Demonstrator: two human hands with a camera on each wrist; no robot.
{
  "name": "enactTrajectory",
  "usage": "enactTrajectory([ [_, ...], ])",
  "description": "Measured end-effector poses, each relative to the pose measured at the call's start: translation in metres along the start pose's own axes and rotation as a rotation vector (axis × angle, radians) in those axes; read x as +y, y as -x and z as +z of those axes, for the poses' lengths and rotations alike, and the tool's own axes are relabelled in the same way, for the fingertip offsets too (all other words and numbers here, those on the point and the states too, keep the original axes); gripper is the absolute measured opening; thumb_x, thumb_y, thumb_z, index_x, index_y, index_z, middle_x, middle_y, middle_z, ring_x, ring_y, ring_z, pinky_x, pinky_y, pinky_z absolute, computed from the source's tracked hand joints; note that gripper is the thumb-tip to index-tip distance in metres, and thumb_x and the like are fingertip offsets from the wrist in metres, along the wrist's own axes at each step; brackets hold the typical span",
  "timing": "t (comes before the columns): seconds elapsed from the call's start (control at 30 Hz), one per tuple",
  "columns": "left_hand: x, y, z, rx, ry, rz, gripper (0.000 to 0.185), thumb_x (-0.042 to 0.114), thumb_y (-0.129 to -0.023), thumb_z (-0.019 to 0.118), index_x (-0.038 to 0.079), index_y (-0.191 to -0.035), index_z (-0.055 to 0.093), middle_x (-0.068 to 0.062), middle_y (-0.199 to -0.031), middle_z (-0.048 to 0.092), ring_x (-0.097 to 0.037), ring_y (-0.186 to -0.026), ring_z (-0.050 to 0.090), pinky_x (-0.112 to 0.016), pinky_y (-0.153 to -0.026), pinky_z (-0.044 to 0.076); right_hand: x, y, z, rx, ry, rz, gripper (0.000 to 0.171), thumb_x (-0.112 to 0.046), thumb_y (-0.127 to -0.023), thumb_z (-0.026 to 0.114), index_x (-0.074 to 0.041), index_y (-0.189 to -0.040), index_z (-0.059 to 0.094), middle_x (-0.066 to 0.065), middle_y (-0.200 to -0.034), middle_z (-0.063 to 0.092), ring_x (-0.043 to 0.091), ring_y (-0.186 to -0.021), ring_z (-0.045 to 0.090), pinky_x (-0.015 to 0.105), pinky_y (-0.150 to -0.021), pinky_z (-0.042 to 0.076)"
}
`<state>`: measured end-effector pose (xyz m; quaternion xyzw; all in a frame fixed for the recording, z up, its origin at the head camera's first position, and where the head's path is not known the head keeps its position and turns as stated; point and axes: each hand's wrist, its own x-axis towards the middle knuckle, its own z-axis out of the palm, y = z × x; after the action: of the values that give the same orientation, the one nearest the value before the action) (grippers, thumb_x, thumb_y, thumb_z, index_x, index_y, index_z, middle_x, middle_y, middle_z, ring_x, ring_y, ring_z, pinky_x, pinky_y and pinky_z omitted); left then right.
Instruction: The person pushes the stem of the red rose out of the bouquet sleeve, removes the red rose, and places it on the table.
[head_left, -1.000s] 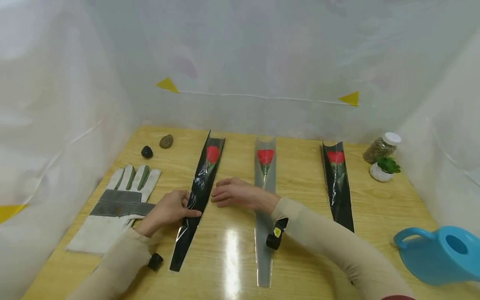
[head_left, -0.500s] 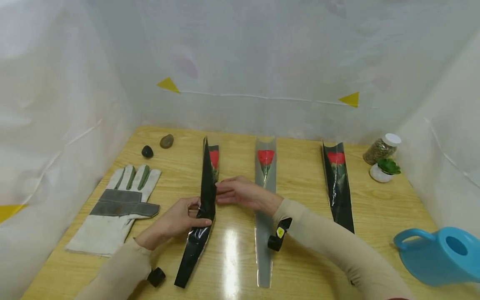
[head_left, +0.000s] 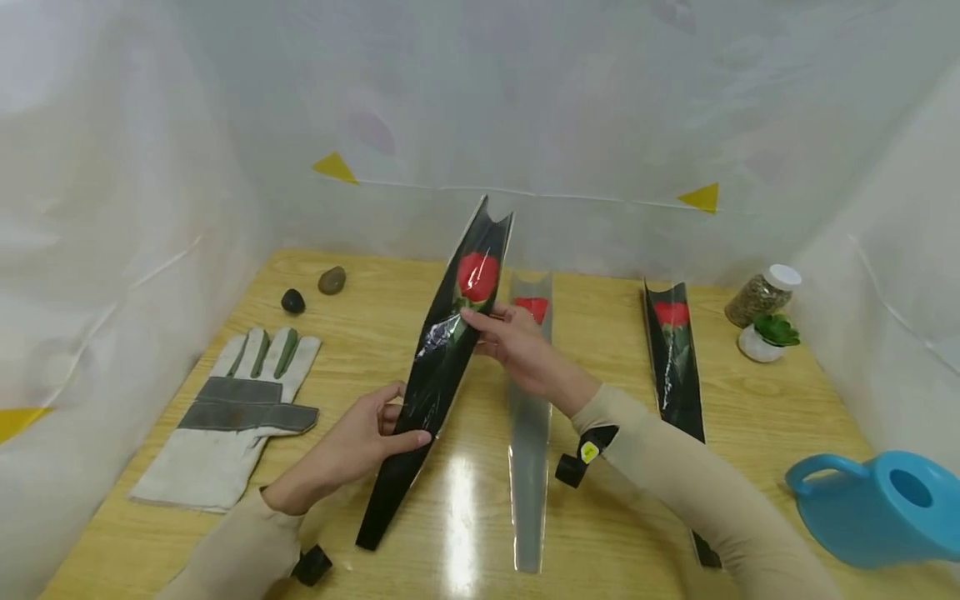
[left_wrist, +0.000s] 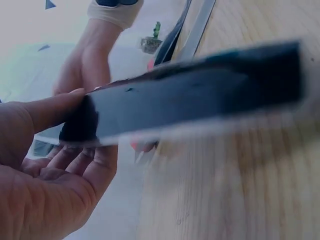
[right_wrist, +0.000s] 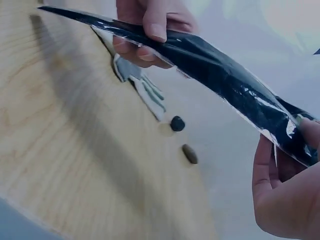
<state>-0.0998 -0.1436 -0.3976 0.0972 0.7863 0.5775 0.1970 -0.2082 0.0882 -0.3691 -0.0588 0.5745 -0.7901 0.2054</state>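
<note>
A red rose in a black-backed clear sleeve (head_left: 438, 367) is held tilted above the table, its bloom toward the far side. My left hand (head_left: 367, 433) grips the sleeve's lower part, thumb on top and fingers beneath. Just below the bloom, my right hand (head_left: 525, 346) pinches the sleeve's right edge. In the right wrist view the wrapped rose (right_wrist: 210, 70) spans between both hands, off the tabletop. The left wrist view shows its narrow dark end (left_wrist: 200, 95), blurred. Under my right hand lies a rose in a grey sleeve (head_left: 529, 467), partly covered.
Another black-sleeved rose (head_left: 677, 367) lies at right, partly behind my right forearm. A work glove (head_left: 225, 425) and two stones, one black (head_left: 293, 301) and one brown (head_left: 332, 281), lie at left. At right stand a jar (head_left: 761, 298), a potted plant (head_left: 767, 337) and a blue watering can (head_left: 873, 512).
The left black-sleeved rose has been lifted off the table and turned face up, leaning right. My right hand has moved up and right and now pinches the sleeve near the bloom.
</note>
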Motion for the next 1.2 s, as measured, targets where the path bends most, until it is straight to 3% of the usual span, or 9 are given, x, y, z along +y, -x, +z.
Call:
enactTrajectory([
  [0.07, 0.001, 0.0, 0.001, 0.009, -0.04, 0.017, 0.076, 0.026, -0.092, 0.073, -0.005, -0.149, 0.033, 0.002, -0.072, 0.046, -0.013, -0.063, 0.044, -0.028, -0.062, 0.042, -0.008, 0.003, 0.0, 0.013, -0.004, -0.04, 0.027, -0.012, -0.097, 0.065, 0.002, -0.12, 0.061, 0.007, -0.096, 0.07, 0.017, -0.081, 0.066, 0.031, -0.076, 0.052],
  [0.13, 0.001, 0.001, 0.002, 0.005, -0.062, 0.051, 0.066, 0.027, -0.093, 0.072, -0.003, -0.145, 0.044, 0.002, -0.068, 0.046, -0.013, -0.06, 0.044, -0.026, -0.059, 0.041, -0.015, 0.006, 0.0, 0.017, -0.016, -0.078, 0.026, -0.012, -0.098, 0.064, 0.002, -0.12, 0.06, 0.007, -0.098, 0.069, 0.017, -0.083, 0.066, 0.031, -0.078, 0.052],
  [0.23, 0.0, 0.001, 0.003, -0.031, -0.049, 0.124, 0.041, 0.022, -0.096, 0.068, -0.003, -0.129, 0.06, -0.008, -0.077, 0.066, -0.023, -0.067, 0.062, -0.028, -0.064, 0.05, -0.025, 0.011, 0.001, 0.008, -0.028, -0.132, 0.027, -0.01, -0.099, 0.062, 0.002, -0.123, 0.057, 0.009, -0.103, 0.068, 0.018, -0.088, 0.067, 0.031, -0.081, 0.053],
  [0.33, -0.001, 0.001, 0.004, -0.035, -0.035, 0.158, 0.027, 0.018, -0.097, 0.066, -0.004, -0.112, 0.067, -0.015, -0.088, 0.071, -0.033, -0.08, 0.068, -0.032, -0.07, 0.054, -0.034, 0.018, 0.003, 0.014, -0.02, -0.178, 0.031, -0.006, -0.099, 0.061, 0.003, -0.127, 0.054, 0.01, -0.107, 0.068, 0.019, -0.093, 0.066, 0.031, -0.082, 0.053],
  [0.53, 0.001, 0.003, 0.007, 0.046, -0.132, 0.21, 0.024, 0.025, -0.097, 0.066, 0.002, -0.101, 0.072, -0.008, -0.082, 0.071, -0.022, -0.073, 0.068, -0.03, -0.066, 0.053, -0.047, 0.033, 0.01, 0.078, 0.019, -0.246, 0.04, -0.002, -0.094, 0.066, 0.001, -0.132, 0.055, 0.011, -0.112, 0.067, 0.017, -0.092, 0.06, 0.026, -0.079, 0.05],
  [0.83, 0.017, 0.012, 0.02, 0.174, -0.216, 0.305, 0.026, 0.034, -0.1, 0.06, 0.016, -0.118, 0.067, 0.005, -0.082, 0.069, -0.011, -0.065, 0.065, -0.029, -0.06, 0.053, -0.056, 0.047, 0.023, 0.111, 0.013, -0.315, 0.035, 0.0, -0.093, 0.066, 0.004, -0.127, 0.057, 0.008, -0.106, 0.067, 0.016, -0.087, 0.059, 0.026, -0.081, 0.05],
  [0.93, 0.018, 0.012, 0.02, 0.212, -0.287, 0.307, 0.022, 0.031, -0.099, 0.062, 0.018, -0.115, 0.068, 0.009, -0.078, 0.066, -0.005, -0.049, 0.052, -0.027, -0.05, 0.046, -0.054, 0.049, 0.025, 0.096, 0.026, -0.329, 0.032, 0.002, -0.092, 0.067, 0.005, -0.123, 0.06, 0.008, -0.102, 0.07, 0.016, -0.087, 0.062, 0.03, -0.084, 0.051],
  [1.07, 0.02, 0.013, 0.021, 0.214, -0.316, 0.306, 0.018, 0.024, -0.1, 0.063, 0.017, -0.115, 0.069, 0.01, -0.078, 0.067, -0.001, -0.045, 0.049, -0.025, -0.048, 0.045, -0.051, 0.05, 0.026, 0.1, 0.116, -0.359, 0.029, -0.001, -0.089, 0.072, 0.004, -0.117, 0.066, 0.008, -0.098, 0.072, 0.018, -0.088, 0.064, 0.034, -0.086, 0.051],
  [1.2, 0.025, 0.012, 0.024, 0.194, -0.296, 0.316, 0.019, 0.021, -0.1, 0.062, 0.014, -0.116, 0.069, 0.007, -0.089, 0.071, -0.003, -0.056, 0.059, -0.027, -0.056, 0.05, -0.046, 0.048, 0.025, 0.114, 0.187, -0.394, 0.023, -0.005, -0.086, 0.076, 0.002, -0.108, 0.071, 0.01, -0.096, 0.072, 0.021, -0.09, 0.066, 0.037, -0.086, 0.051],
])
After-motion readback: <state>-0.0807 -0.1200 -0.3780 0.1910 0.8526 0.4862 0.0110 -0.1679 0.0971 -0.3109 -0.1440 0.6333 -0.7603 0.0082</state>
